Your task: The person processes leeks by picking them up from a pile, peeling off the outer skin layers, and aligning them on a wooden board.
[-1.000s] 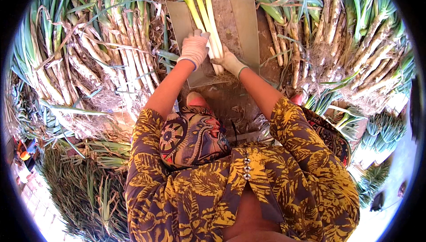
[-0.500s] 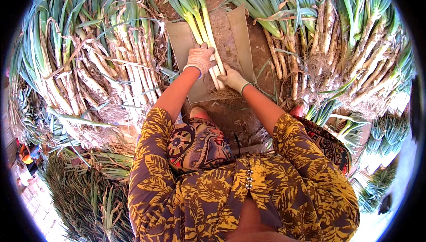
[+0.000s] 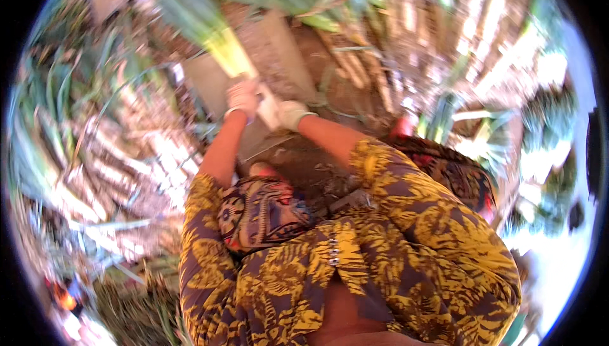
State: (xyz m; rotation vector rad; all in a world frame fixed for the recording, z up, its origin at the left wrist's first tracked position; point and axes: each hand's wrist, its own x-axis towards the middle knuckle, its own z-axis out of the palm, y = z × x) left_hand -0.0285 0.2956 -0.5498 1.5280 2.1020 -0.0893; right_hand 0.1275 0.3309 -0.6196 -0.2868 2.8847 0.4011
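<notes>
A bundle of long green onions (image 3: pixel 229 54) slants away from me, green leaves at the far left and white stalks near me. My left hand (image 3: pixel 243 97), in a pale knit glove, is closed round the white part of the stalks. At their near ends my right hand (image 3: pixel 293 115), gloved too, grips the bundle from the right. Motion blur smears the fingers and stalk tips. Underneath lies a stiff grey-beige sheet (image 3: pixel 206 82) on the soil.
Piled green onions (image 3: pixel 120 155) with dry leaves lie on my left. More onions (image 3: pixel 472 22) with roots lean on the right. My shoe (image 3: pixel 263 169) and patterned trouser leg (image 3: pixel 266 212) are close below the sheet. Loose leaves (image 3: pixel 146 295) spread at lower left.
The view has swung, so the hands, bundle and sheet appear farther left and more tilted. The bundle's stalks now look gathered closer together. Both hands remain on it.
</notes>
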